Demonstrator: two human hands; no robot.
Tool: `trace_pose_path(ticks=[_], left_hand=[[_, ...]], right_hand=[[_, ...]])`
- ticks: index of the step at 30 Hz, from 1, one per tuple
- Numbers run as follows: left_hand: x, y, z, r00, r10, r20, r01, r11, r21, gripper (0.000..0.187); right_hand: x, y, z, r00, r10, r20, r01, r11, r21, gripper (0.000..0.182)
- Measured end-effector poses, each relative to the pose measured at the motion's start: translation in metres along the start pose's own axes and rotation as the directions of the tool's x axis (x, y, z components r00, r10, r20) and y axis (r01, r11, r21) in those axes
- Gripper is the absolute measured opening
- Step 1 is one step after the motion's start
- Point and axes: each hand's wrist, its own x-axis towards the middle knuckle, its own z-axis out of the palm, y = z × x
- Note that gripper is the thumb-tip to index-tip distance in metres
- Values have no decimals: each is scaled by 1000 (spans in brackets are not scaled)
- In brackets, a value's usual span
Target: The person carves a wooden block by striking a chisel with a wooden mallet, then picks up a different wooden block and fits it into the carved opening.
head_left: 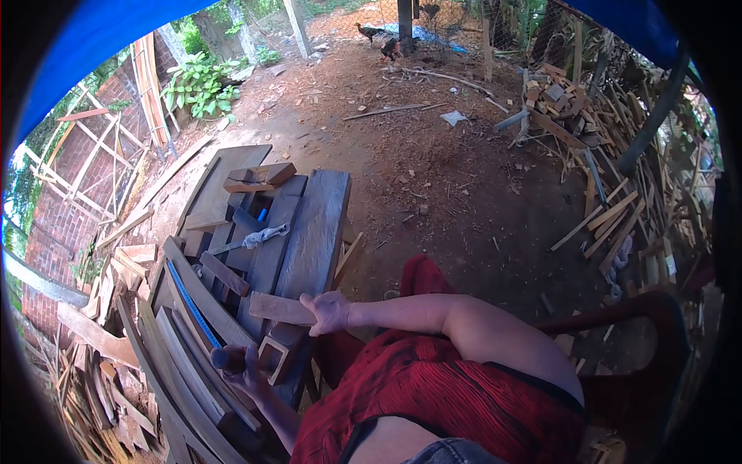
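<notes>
My right hand [328, 312] is closed around one end of a flat, light-brown wooden block [280, 308], held over the near part of the workbench [317, 216]. My left hand [247, 374] is wrapped round a dark brown, round-ended piece [226, 357]; its exact kind is not clear. Between the hands sits a small box-like wooden piece [274, 360] with a hollow. Beyond the block lies a dark wooden bar [225, 274]. A blue strip with markings [192, 303] runs along the boards left of the bench top.
A wooden block with a slot [259, 177] and a crumpled grey cloth [265, 236] lie on the bench. Long boards [189, 375] lean along its left side. Wood offcuts are piled left [100, 387] and right [556, 104]. Two birds [371, 32] stand at the back.
</notes>
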Motion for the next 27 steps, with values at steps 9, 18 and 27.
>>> trace_pose_path(ticks=[9, 18, 27], left_hand=[[-1, 10, 10, 998, 56, 3, -56, 998, 6, 26], [0, 6, 9, 998, 48, 41, -49, 998, 29, 25], [-1, 6, 2, 999, 20, -41, -20, 1000, -4, 26]], right_hand=[[1, -2, -1, 999, 20, 33, -19, 999, -36, 69], [1, -1, 1, 1000, 21, 14, -20, 999, -29, 63], [3, -17, -79, 996, -9, -92, 42, 931, 362, 66]])
